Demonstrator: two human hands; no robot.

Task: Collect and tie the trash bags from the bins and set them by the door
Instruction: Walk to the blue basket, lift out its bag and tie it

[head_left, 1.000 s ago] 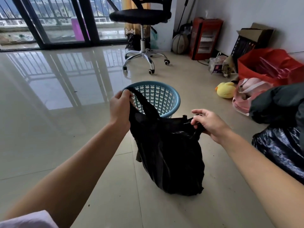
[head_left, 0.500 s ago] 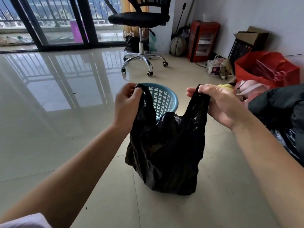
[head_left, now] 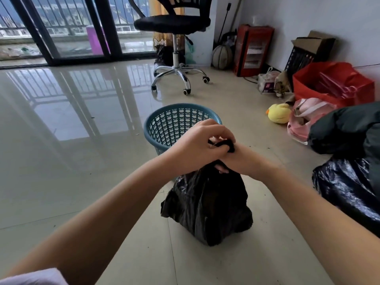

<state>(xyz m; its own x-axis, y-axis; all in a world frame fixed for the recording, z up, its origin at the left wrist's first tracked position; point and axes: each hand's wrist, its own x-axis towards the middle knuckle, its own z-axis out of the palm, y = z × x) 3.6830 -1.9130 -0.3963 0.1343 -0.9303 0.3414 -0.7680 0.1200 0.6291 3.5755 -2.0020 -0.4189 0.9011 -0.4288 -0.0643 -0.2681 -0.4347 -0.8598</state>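
With the black trash bag standing on the floor just before the blue bin, I judge I am mid-knot. My left hand and right hand cross above it, both pinching its handles; next I must cinch them tight.

Trash bag sits on the floor at frame centre, bin directly behind it. Left hand and right hand meet on top of the bag, left crossed over right, both closed on the bag's handles. Office chair behind the bin, top centre; glass doors upper left. Ball and cabinet against the back wall, upper right. Stuffed duck right of the bin. Second bag at right edge.
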